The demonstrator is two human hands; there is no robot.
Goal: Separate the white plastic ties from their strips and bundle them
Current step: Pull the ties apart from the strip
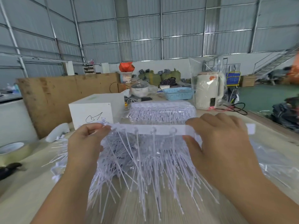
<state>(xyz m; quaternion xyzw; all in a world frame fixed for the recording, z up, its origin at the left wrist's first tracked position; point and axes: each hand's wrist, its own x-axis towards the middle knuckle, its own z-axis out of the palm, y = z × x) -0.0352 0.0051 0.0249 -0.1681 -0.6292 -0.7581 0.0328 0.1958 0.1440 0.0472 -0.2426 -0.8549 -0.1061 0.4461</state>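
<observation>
Above the bench (24, 188), the left hand (85, 143) pinches one end of a strip (155, 130); the right hand (221, 139) grips the other. Three ties (137, 157) hang attached; loose ties (58, 157) lie left, uncounted. One wrapped stack (161, 109) waits behind, so I judge much remains, nothing bundled.

Two bare forearms enter from bottom edge, no sleeves in view. Left hand (85, 143) bare: no glove, ring or watch seen. Right hand (221, 143) bare too: no glove, wrist without band. Nails short where visible on left fingers. Knuckles of right hand blurred. Rest of body out of frame.
</observation>
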